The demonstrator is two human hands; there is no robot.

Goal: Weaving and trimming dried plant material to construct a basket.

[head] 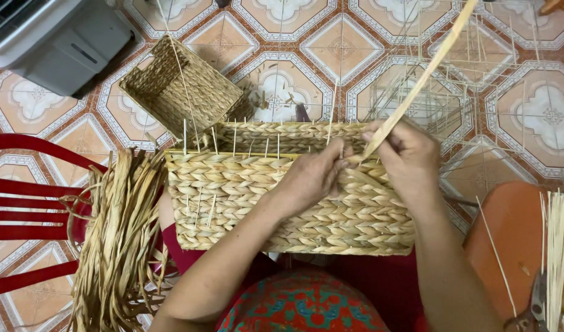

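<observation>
A half-woven basket (282,203) lies on the person's lap, its long axis running left to right and its open mouth turned away toward the floor tiles. Thin upright stakes stand along its upper edge. The left hand (313,178) presses against the rim near the middle, fingers curled and pinching the weave. The right hand (408,157), just beside it and touching it at the fingertips, pinches one flat straw strip (420,77), which slants up and to the right, out past the top of the view.

Two baskets are visible: the one in work and a smaller finished basket (180,89) tipped on the tiled floor (282,24) just beyond it, its mouth facing up and left. One bundle of loose straw (119,240) hangs over a red chair (30,203) at the left, touching the basket's left edge. One sheaf of thin sticks (558,246) stands at the right edge, with one pair of scissors (534,307) below it. A wire frame (435,92) rests on the floor behind the right hand. A grey appliance (54,40) fills the upper-left corner. Open floor remains between the small basket and the wire frame.
</observation>
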